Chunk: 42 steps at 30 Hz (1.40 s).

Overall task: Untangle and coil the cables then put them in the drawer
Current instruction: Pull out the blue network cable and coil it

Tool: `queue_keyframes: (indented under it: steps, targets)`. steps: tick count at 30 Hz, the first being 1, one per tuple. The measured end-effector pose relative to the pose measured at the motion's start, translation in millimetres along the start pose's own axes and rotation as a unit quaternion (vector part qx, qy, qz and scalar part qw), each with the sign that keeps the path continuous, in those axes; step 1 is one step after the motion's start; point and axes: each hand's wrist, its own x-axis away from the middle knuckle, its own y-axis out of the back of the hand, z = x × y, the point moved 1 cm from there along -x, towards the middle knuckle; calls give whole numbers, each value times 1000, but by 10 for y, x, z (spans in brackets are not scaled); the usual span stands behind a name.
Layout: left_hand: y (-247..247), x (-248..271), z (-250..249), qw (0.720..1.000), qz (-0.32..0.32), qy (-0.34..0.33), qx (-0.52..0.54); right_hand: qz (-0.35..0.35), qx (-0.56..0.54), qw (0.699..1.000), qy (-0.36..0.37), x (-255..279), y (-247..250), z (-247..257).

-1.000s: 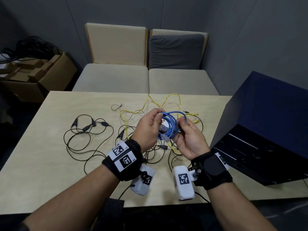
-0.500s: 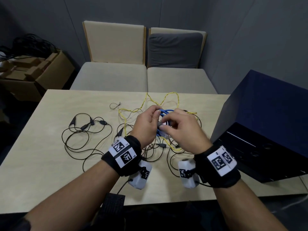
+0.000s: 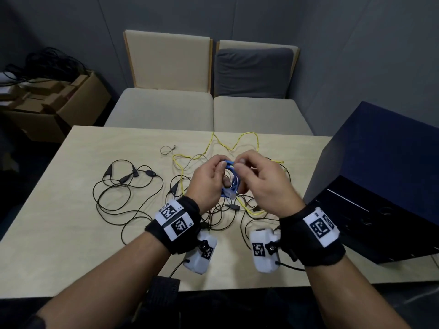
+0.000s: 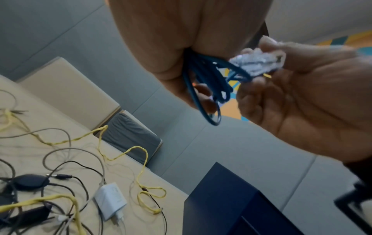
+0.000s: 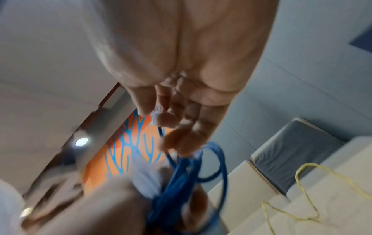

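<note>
The blue cable (image 3: 232,180) is wound into a small coil and sits up in the air between your two hands, above the tangle on the table (image 3: 71,210). Your left hand (image 3: 207,184) has its fingers curled round the coil's loops; your right hand (image 3: 266,184) pinches one of the cable's clear plugs (image 4: 256,63) between thumb and fingertips — the left wrist view shows that plainly. A second clear plug hangs at the bottom of the coil.

Under the coil, on the table, the yellow cable (image 3: 234,143) snakes loose toward the far edge and back beneath your hands, crossed with thin black cables (image 3: 128,184) that spread away to your left. A white charger (image 4: 110,201) lies among them. To the right of the coil stands the dark blue drawer unit (image 3: 384,162), its drawer pulled open toward you. Beyond the table are two beige seats, one with a grey cushion (image 3: 254,72).
</note>
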Motion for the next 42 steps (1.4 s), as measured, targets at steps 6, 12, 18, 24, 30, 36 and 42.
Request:
queue_keyframes:
  steps: [6, 12, 18, 24, 30, 36, 42]
  targets:
    - [111, -38, -11, 999, -31, 10, -11, -126, -301, 944, -42, 22, 375, -41]
    - [96, -68, -33, 999, -30, -18, 2, -199, -407, 889, -68, 78, 519, -207]
    - [98, -135, -54, 950, -42, 110, 289, -71, -246, 962, -98, 158, 503, -496]
    - [74, -157, -120, 887, -16, 164, 430, 41, 35, 991, -120, 124, 293, -713]
    - [20, -109, -117, 910, -8, 158, 384, -34, 108, 988, -104, 28, 93, -593]
    - [-65, -48, -63, 958, -50, 105, 263, -6, -294, 936, -194, 23, -29, -301]
    - [-104, -32, -76, 989, -71, 39, 120, -39, -159, 975, -150, 21, -70, -343]
